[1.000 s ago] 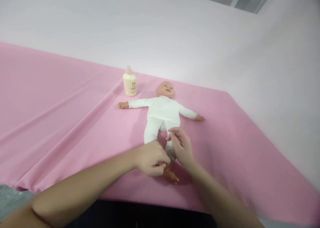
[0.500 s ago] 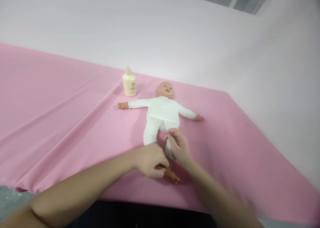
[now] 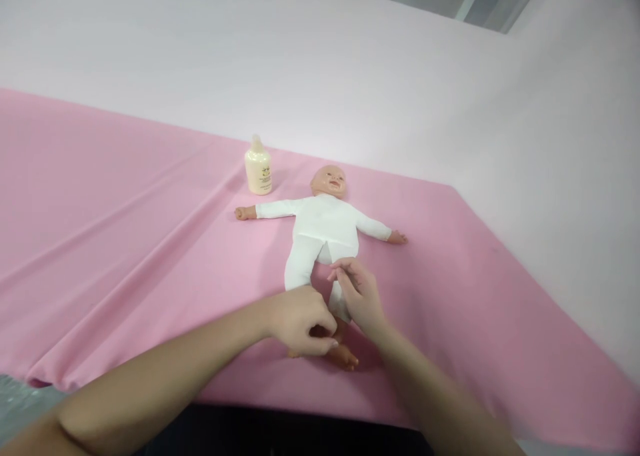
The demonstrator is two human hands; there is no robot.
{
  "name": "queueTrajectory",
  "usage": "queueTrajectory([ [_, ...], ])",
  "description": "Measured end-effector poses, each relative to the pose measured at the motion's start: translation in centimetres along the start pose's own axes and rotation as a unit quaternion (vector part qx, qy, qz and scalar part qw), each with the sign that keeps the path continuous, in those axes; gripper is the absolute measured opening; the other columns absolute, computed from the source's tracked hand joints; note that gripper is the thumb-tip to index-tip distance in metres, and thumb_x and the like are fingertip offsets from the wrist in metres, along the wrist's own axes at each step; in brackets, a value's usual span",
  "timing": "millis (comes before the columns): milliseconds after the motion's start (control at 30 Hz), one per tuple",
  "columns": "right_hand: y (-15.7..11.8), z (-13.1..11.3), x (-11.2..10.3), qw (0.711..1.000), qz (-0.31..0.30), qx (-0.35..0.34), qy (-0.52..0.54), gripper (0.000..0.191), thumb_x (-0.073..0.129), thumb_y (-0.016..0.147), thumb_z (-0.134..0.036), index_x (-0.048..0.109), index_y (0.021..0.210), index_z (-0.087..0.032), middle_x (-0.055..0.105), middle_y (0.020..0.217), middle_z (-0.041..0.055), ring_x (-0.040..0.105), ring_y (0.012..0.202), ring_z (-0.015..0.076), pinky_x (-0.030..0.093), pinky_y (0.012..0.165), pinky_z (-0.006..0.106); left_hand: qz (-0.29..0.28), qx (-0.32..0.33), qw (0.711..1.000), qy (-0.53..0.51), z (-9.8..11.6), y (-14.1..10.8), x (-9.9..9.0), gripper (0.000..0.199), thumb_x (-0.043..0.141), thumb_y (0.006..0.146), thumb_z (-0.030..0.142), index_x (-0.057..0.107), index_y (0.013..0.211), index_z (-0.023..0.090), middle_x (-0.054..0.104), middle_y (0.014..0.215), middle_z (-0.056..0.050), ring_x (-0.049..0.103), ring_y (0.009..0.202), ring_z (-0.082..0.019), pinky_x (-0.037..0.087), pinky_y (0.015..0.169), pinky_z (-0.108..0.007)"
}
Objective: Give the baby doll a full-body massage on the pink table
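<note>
Bottle (image 3: 259, 176): beside doll (image 3: 326, 221).
Left hand (image 3: 303, 321): over doll's leg, fingers and thumb apart.
Right hand (image 3: 361, 297): over other leg, finger closure unclear.

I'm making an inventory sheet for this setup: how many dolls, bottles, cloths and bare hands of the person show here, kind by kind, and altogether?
Doll: 1
Bottle: 1
Pink cloth: 1
Person's hands: 2, the left hand and right hand
Total: 5
</note>
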State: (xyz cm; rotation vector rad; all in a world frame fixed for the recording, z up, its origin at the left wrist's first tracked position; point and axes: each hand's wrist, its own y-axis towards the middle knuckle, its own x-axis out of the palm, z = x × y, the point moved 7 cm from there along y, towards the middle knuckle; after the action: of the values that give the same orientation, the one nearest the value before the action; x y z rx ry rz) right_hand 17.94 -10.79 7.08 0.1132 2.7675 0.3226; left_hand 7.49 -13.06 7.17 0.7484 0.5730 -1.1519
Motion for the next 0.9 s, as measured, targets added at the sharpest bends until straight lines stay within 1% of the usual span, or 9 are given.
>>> queueTrajectory([
  [167,0.0,0.1,0.0,1.0,0.002,-0.007,0.0,0.015,0.047,0.093,-0.022,0.061,0.089,-0.02,0.064,0.08,0.0007,0.059,0.073,0.0149,0.044,0.066,0.028,0.017,0.002,0.999,0.033,-0.1,0.1,-0.1,0.028,0.061,0.082,0.024,0.053,0.056,0.018,0.054,0.049,0.004,0.043,0.044,-0.009,0.031,0.048,-0.025],
  [233,0.0,0.2,0.0,1.0,0.002,-0.002,0.003,0.015,0.047,0.093,-0.023,0.061,0.09,-0.02,0.064,0.08,0.0005,0.057,0.069,0.0138,0.043,0.064,0.027,0.027,-0.002,0.998,0.048,-0.1,0.3,-0.2,0.028,0.059,0.086,0.024,0.055,0.059,0.018,0.056,0.051,0.004,0.046,0.047,-0.01,0.032,0.05,-0.025],
  [333,0.0,0.5,0.1,1.0,0.0,0.009,0.006,0.015,0.047,0.093,-0.023,0.061,0.091,-0.02,0.064,0.079,-0.0002,0.052,0.06,0.0116,0.04,0.058,0.026,0.05,-0.007,0.997,0.056,0.1,0.4,-0.5,0.027,0.058,0.091,0.029,0.061,0.066,0.019,0.06,0.056,0.003,0.051,0.052,-0.011,0.035,0.054,-0.024],
  [400,0.0,0.4,0.0,1.0,0.001,0.009,0.004,0.014,0.048,0.094,-0.023,0.061,0.09,-0.02,0.065,0.079,-0.0004,0.053,0.061,0.0116,0.041,0.06,0.026,0.054,-0.009,0.998,0.044,0.3,0.5,-0.6,0.022,0.061,0.09,0.033,0.065,0.073,0.019,0.064,0.063,0.003,0.056,0.057,-0.011,0.038,0.058,-0.024],
  [467,0.0,0.2,0.0,1.0,0.006,-0.001,0.003,0.015,0.047,0.094,-0.023,0.061,0.09,-0.02,0.065,0.08,-0.0001,0.058,0.069,0.0132,0.044,0.066,0.028,0.033,-0.015,0.999,0.026,0.4,0.5,-0.4,0.017,0.066,0.088,0.035,0.067,0.081,0.02,0.069,0.072,0.003,0.06,0.064,-0.012,0.041,0.061,-0.023],
  [533,0.1,0.0,-0.1,1.0,0.007,-0.011,0.006,0.015,0.046,0.094,-0.023,0.061,0.091,-0.02,0.064,0.08,0.0005,0.061,0.076,0.015,0.046,0.072,0.029,-0.001,-0.024,1.0,0.016,0.5,0.5,0.0,0.016,0.07,0.084,0.036,0.069,0.091,0.022,0.073,0.082,0.003,0.064,0.07,-0.013,0.044,0.064,-0.023],
  [667,0.1,0.0,0.0,1.0,0.005,-0.012,0.014,0.015,0.046,0.094,-0.024,0.061,0.092,-0.02,0.064,0.08,0.0007,0.061,0.077,0.0156,0.047,0.073,0.03,-0.059,-0.046,0.997,0.005,0.4,0.6,0.7,0.041,0.076,0.078,0.035,0.066,0.117,0.028,0.075,0.101,0.002,0.069,0.084,-0.017,0.05,0.073,-0.025],
  [800,0.1,0.1,0.2,1.0,0.001,-0.007,0.014,0.015,0.047,0.093,-0.024,0.061,0.091,-0.02,0.065,0.079,0.0008,0.061,0.077,0.0159,0.047,0.073,0.03,-0.088,-0.046,0.995,-0.014,0.6,0.7,0.8,0.049,0.075,0.078,0.035,0.063,0.125,0.029,0.071,0.116,0.002,0.067,0.102,-0.02,0.051,0.087,-0.028],
  [900,0.1,0.3,0.3,1.0,-0.002,0.002,0.02,0.015,0.048,0.093,-0.025,0.061,0.092,-0.02,0.065,0.08,0.0009,0.062,0.078,0.0163,0.046,0.072,0.03,-0.108,-0.049,0.993,0.005,0.7,0.6,0.8,0.051,0.073,0.08,0.035,0.061,0.128,0.027,0.067,0.125,0.0,0.065,0.107,-0.022,0.05,0.089,-0.03],
])
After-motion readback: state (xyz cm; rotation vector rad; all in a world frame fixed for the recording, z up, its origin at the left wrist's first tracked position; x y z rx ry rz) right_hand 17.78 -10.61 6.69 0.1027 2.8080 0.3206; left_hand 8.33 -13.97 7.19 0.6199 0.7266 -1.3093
